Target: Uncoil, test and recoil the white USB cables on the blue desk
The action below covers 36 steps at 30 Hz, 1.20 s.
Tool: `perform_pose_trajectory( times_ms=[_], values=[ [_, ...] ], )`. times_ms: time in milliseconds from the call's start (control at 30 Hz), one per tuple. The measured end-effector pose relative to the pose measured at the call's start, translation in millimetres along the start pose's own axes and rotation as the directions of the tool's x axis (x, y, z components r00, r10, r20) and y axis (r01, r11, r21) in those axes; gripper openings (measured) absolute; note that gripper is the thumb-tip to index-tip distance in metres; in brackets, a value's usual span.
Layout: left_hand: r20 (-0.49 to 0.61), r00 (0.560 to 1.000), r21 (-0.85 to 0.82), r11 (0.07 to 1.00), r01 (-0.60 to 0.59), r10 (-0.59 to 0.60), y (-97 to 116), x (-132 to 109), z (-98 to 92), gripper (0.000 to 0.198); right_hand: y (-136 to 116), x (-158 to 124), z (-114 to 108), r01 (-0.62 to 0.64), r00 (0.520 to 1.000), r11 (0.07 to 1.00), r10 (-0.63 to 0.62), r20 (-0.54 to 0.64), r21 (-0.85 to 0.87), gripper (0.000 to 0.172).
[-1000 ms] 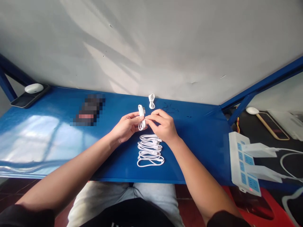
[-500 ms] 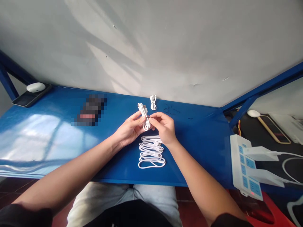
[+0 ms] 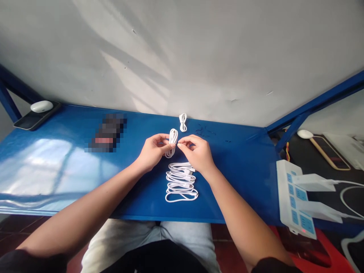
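Note:
Between my left hand (image 3: 153, 152) and my right hand (image 3: 197, 153) stands a looped white cable (image 3: 172, 142), held just above the blue table top (image 3: 233, 182). My left thumb and fingers close around its loops. My right fingertips pinch at its right edge, and I cannot tell whether they grip a strand. Below my wrists lies a stack of looped white cables (image 3: 181, 182), with small connectors showing among the coils. Beyond my hands sits a small bundled white cable (image 3: 183, 122), touched by neither hand.
A pixelated object (image 3: 105, 133) lies on the table's left. A white oval object rests on a dark phone (image 3: 31, 122) at the far left corner. A white power strip (image 3: 292, 197) with plugged-in chargers stands at the right edge. A wall rises behind the table.
The looped cable has swung from a slant to nearly upright. My right hand has shifted its pinch to the cable's right edge, and my hands sit slightly farther apart.

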<state>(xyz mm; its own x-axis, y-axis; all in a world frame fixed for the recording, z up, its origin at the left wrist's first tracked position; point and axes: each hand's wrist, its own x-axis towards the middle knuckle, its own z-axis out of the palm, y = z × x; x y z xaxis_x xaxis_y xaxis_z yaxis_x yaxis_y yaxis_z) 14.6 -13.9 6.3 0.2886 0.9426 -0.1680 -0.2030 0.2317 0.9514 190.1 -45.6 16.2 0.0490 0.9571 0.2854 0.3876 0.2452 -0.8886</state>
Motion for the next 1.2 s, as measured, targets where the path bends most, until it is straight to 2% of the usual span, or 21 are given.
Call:
perform_pose_trajectory(
  times_ms=[133,233,467,567,700,800,900,1000,1067,1133,1200],
  values=[
    [-0.02,0.997,-0.176,0.982,0.063,-0.068,3,-1,2.4,0.038,-4,-6,3,0.171,0.984,0.982,-0.167,0.06,-0.076,0.01],
    [-0.025,0.993,-0.286,0.952,0.105,-0.117,8,-2,3.9,0.037,-5,-7,3,0.259,0.963,0.959,-0.247,0.106,-0.118,0.011],
    [-0.066,0.992,-0.343,0.936,0.075,-0.103,7,-4,7.2,0.033,-5,-3,-1,0.48,0.876,0.853,-0.457,0.153,-0.205,0.016],
    [-0.109,0.99,-0.363,0.931,0.044,-0.09,5,-2,5.1,0.033,-8,-4,0,0.51,0.859,0.836,-0.485,0.164,-0.203,0.017],
    [-0.161,0.984,-0.367,0.93,0.008,-0.072,4,4,1.4,0.036,-9,-4,-1,0.414,0.908,0.906,-0.405,0.103,-0.088,0.013],
    [-0.169,0.982,-0.345,0.938,0.02,-0.083,4,7,-1.1,0.038,-1,3,-7,0.236,0.972,0.971,-0.237,0.005,0.044,0.008],
    [-0.162,0.984,-0.281,0.959,0.031,-0.079,2,10,-5.2,0.04,16,16,-22,0.056,0.993,0.993,-0.045,-0.106,0.103,0.014],
    [-0.106,0.994,-0.078,0.996,-0.031,0.023,-3,12,-11.3,0.045,37,30,-43,-0.078,0.964,0.993,0.098,-0.246,0.086,0.026],
    [0.009,0.994,0.141,0.984,-0.112,0.112,-5,12,-14.5,0.045,52,38,-58,-0.136,0.933,0.988,0.15,-0.328,0.066,0.029],
    [0.158,0.972,0.383,0.897,-0.221,0.172,-7,10,-15.0,0.04,66,43,-71,-0.158,0.903,0.987,0.151,-0.402,0.016,0.027],
    [0.285,0.934,0.58,0.736,-0.348,0.217,-8,8,-12.5,0.034,80,46,-81,-0.19,0.863,0.982,0.16,-0.478,-0.014,0.025]
  ],
)
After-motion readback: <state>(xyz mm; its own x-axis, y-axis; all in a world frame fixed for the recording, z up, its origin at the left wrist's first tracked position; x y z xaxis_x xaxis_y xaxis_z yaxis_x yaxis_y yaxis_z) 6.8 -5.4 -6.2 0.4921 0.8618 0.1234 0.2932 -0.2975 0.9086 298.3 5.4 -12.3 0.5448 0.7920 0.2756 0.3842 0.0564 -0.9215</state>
